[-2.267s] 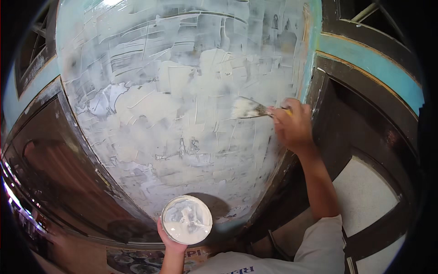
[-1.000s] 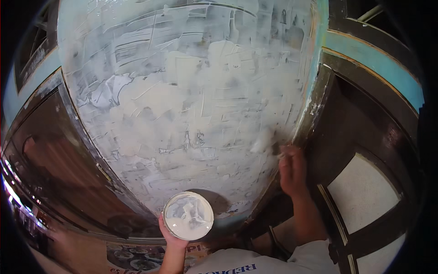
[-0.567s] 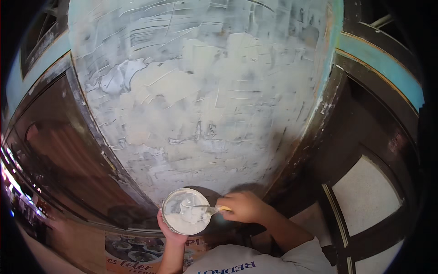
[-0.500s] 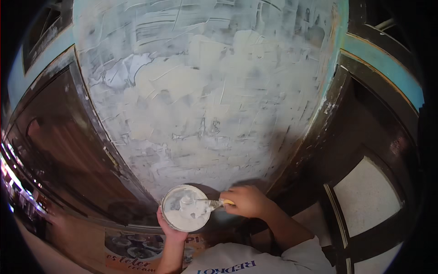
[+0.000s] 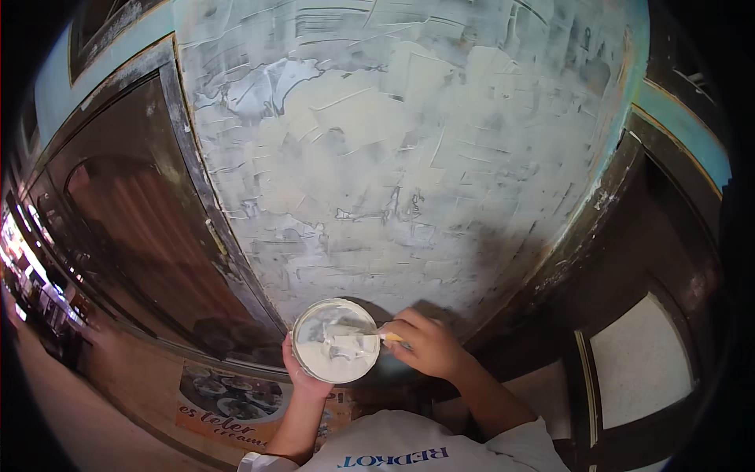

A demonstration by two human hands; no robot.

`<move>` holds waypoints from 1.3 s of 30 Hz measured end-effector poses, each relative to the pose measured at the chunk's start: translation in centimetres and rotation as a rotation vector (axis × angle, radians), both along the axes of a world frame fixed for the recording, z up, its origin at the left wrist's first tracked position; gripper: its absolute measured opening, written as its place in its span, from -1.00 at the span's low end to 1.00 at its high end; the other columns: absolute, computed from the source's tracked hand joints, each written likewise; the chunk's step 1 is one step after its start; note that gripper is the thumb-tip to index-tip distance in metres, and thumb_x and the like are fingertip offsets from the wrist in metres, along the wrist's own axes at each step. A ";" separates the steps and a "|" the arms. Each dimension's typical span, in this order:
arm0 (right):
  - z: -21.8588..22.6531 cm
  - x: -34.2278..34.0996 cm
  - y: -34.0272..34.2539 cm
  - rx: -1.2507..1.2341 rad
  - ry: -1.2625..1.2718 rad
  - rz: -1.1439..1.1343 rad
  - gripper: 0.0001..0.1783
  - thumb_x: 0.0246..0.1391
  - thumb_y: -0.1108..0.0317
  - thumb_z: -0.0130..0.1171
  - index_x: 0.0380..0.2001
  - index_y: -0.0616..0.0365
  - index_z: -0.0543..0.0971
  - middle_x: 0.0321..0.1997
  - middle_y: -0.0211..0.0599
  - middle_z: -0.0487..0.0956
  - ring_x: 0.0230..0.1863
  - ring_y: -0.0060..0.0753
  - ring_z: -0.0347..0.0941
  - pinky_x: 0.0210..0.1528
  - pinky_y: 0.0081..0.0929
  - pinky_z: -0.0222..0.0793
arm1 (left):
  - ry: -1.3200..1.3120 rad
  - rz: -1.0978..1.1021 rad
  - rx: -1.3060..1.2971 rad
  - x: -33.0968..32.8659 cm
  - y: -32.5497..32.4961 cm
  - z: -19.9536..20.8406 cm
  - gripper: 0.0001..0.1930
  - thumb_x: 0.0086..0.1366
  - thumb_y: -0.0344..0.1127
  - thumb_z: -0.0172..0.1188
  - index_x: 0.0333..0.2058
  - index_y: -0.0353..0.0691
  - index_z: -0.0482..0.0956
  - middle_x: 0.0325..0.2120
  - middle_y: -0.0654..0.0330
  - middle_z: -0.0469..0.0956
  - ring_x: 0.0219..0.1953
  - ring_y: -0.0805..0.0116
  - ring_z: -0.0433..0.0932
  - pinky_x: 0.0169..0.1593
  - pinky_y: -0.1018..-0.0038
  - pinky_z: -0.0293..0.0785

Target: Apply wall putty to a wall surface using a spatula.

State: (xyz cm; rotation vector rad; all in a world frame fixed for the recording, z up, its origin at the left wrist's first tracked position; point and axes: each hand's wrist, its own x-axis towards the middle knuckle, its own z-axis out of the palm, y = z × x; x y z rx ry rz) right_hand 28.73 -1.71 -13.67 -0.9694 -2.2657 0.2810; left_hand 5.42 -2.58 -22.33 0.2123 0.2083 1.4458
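My left hand is closed around the side of a round, pale tub, low in front of the wall. White putty covers part of its inside. In my right hand is a putty knife with a yellow handle. Its blade, coated in putty, dips into the tub and lies over the middle of the mass. How far the blade sinks in cannot be told.
The wall ahead is patchy with white and cream filler. A dark-framed door stands left, another dark frame right, with pale panels beside it. A printed banner lies on the floor at lower left.
The view has shifted, so the wall sits higher and further right. The putty knife has moved further into the tub, and the putty's surface has changed shape. Both hands keep their hold.
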 end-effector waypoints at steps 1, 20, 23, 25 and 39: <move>0.0 0.1 0.1 -0.004 -0.002 0.008 -0.66 0.00 0.36 0.23 -0.10 -0.06 0.51 -0.23 -0.35 0.46 -0.33 -0.18 0.55 -0.34 -0.24 0.51 | -0.006 0.007 0.005 0.1 -0.1 0.1 -0.37 0.32 0.15 -0.14 0.21 -0.15 0.35 0.19 0.08 0.37 0.21 0.04 0.34 0.28 0.11 0.23; 6.1 3.7 3.1 0.615 -0.098 -0.317 -0.63 -0.13 0.46 0.29 -0.16 -0.02 0.58 -0.17 -0.31 0.46 -0.25 -0.18 0.43 -0.22 -0.26 0.38 | -0.086 0.002 -0.007 -0.4 0.8 -0.5 -0.40 0.35 0.13 -0.15 0.21 -0.12 0.36 0.22 0.08 0.34 0.23 0.02 0.31 0.29 0.06 0.21; 7.8 4.8 4.7 0.740 -0.143 -0.443 -0.63 -0.12 0.46 0.30 -0.16 -0.09 0.57 -0.19 -0.33 0.45 -0.27 -0.16 0.42 -0.24 -0.24 0.37 | -0.058 0.004 0.004 -0.2 0.9 -0.5 -0.39 0.35 0.14 -0.15 0.21 -0.13 0.35 0.22 0.08 0.34 0.24 0.02 0.31 0.30 0.04 0.19; 9.0 5.4 5.1 0.688 -0.130 -0.498 -0.55 -0.12 0.51 0.28 -0.11 -0.16 0.55 -0.20 -0.31 0.43 -0.25 -0.13 0.41 -0.20 -0.22 0.37 | -0.052 -0.009 -0.025 -0.4 0.7 -0.2 -0.39 0.35 0.14 -0.15 0.22 -0.12 0.34 0.22 0.08 0.34 0.25 0.02 0.29 0.31 0.04 0.18; 9.8 4.9 5.1 0.708 -0.115 -0.427 -0.50 -0.14 0.56 0.28 -0.07 -0.12 0.53 -0.20 -0.28 0.41 -0.20 -0.16 0.42 -0.16 -0.24 0.41 | -0.007 0.003 -0.034 -0.8 0.6 -0.9 -0.38 0.34 0.16 -0.15 0.23 -0.11 0.33 0.24 0.09 0.32 0.26 0.02 0.28 0.31 0.06 0.19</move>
